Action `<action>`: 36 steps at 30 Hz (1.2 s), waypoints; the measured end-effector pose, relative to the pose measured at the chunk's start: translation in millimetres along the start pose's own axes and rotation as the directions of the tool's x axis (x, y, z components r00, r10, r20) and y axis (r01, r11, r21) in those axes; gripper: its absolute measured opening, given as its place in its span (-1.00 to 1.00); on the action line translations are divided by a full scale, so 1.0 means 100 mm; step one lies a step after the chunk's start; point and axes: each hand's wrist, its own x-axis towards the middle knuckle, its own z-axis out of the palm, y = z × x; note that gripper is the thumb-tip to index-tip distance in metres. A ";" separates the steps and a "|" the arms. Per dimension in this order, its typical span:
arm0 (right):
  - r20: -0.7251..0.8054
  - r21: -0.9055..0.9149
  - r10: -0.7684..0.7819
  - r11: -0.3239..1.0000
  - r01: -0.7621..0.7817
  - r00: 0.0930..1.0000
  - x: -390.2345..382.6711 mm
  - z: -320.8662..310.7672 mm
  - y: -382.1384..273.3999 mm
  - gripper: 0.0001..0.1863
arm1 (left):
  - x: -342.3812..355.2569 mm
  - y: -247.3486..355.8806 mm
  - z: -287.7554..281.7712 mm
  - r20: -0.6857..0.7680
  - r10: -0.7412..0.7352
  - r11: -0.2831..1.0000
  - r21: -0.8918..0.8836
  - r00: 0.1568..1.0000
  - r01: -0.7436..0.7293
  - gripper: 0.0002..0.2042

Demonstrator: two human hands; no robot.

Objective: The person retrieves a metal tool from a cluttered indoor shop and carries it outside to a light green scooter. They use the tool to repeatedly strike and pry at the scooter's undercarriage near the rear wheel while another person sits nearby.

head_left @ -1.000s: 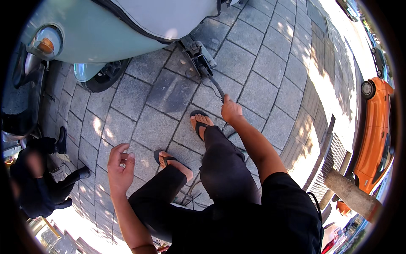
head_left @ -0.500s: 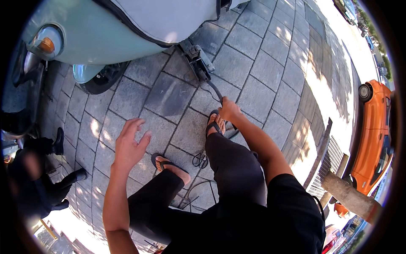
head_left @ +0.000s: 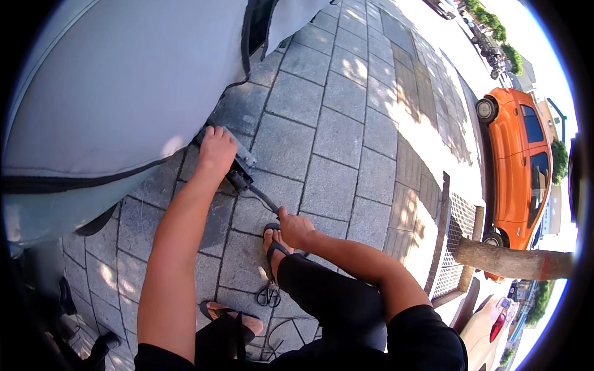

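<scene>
A low metal floor jack [head_left: 246, 154] lies on the paving at the edge of a pale green vehicle [head_left: 62, 213] draped with a grey cover [head_left: 124, 86]. My left hand [head_left: 218, 148] is closed over the jack's far part, right beside the cover's hem; its fingertips are partly hidden. From the jack's near end a dark bar handle [head_left: 265, 199] runs toward me. My right hand [head_left: 296, 227] is wrapped round the near end of that handle, just above my right foot. A thin dark cable or cord hangs alongside the handle.
Black-handled scissors [head_left: 268, 297] lie on the paving between my sandalled feet, near a thin dark wire [head_left: 291, 331]. A metal grate [head_left: 456, 238] and tree trunk [head_left: 513, 258] stand to the right, with an orange car [head_left: 516, 179] beyond. A person's dark shoes show at lower left.
My left hand has gone from open in the air to closed on the jack. My view has shifted toward the covered vehicle. The right hand has kept its grip on the handle.
</scene>
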 end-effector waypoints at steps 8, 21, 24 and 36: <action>0.002 0.223 0.022 0.975 -0.022 1.000 0.05 0.09 -0.02 -0.57 | 0.12 -0.09 0.44 -0.133 0.008 0.971 -0.235 0.991 -0.039 -0.86; 0.134 0.506 0.044 0.856 -0.106 0.990 0.20 -0.18 0.07 -0.50 | 0.19 -0.16 0.32 -0.124 -0.150 0.805 -0.592 0.981 0.048 -0.68; 0.207 0.647 0.060 0.740 -0.182 0.977 0.30 -0.07 0.06 -0.51 | 0.10 -0.23 0.44 -0.139 -0.175 0.816 -0.575 0.975 0.064 -0.66; 0.008 0.176 0.134 0.975 -0.134 0.991 0.26 0.06 -0.11 -0.46 | -0.31 -0.36 0.71 -0.168 -0.453 0.618 -0.767 0.875 0.172 -0.39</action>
